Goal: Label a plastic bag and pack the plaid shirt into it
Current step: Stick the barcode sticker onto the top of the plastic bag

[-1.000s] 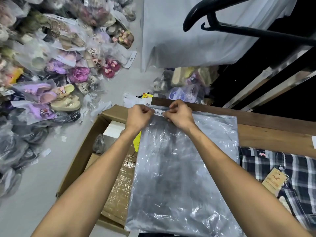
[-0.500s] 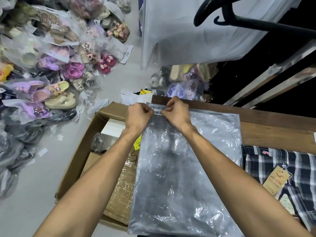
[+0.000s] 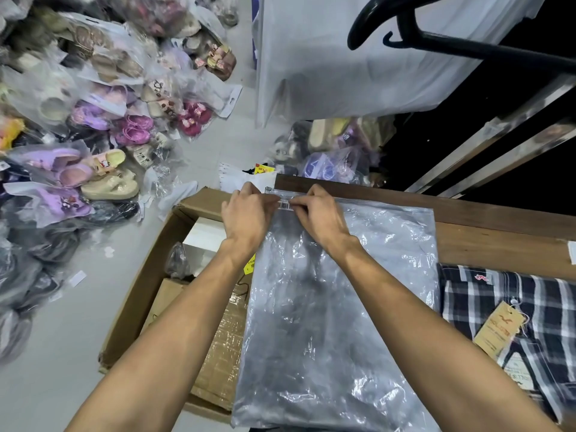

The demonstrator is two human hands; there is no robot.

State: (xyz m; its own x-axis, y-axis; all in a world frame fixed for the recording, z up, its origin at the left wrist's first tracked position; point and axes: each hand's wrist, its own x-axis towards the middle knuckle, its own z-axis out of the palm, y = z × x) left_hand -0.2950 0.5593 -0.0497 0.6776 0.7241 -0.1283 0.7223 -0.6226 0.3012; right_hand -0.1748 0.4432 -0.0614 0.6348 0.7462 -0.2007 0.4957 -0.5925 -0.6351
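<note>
Head view: labelling step. Left hand (image 3: 249,213) and right hand (image 3: 321,213) pinch a white barcode sticker (image 3: 286,206) onto the clear zip-top plastic bag (image 3: 336,307) on the wooden desk (image 3: 498,241). Folded navy plaid shirt (image 3: 511,307) lies right of the hands, unpacked. Next, likely: press flat, open bag. Tag writing unreadable.

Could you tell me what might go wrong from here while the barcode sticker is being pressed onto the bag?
1. The plastic bag is wrinkled, so the barcode label under the left hand and right hand may crease or stick crooked.
2. The label sits right at the zip strip; it could interfere with opening.
3. The bag overhangs the wooden table above the cardboard box and might slide off.
</note>
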